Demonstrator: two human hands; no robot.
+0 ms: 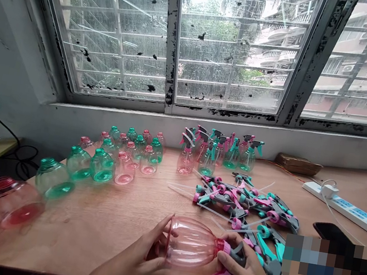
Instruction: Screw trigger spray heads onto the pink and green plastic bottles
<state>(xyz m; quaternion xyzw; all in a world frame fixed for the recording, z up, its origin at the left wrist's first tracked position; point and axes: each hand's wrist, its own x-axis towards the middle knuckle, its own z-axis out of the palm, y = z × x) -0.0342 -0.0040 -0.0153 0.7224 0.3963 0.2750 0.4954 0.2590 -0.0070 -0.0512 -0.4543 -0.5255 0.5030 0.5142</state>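
A clear pink spray bottle lies on its side near the front edge of the wooden table. My left hand cups its base, fingers wrapped round it. My right hand grips the grey and pink trigger head fitted at the bottle's neck. A pile of loose trigger heads, pink, teal and grey with long dip tubes, lies just beyond my right hand.
Several capless pink and green bottles stand at left and centre. Assembled spray bottles stand by the wall under the window. A power strip, a dark phone and a blurred patch are at right.
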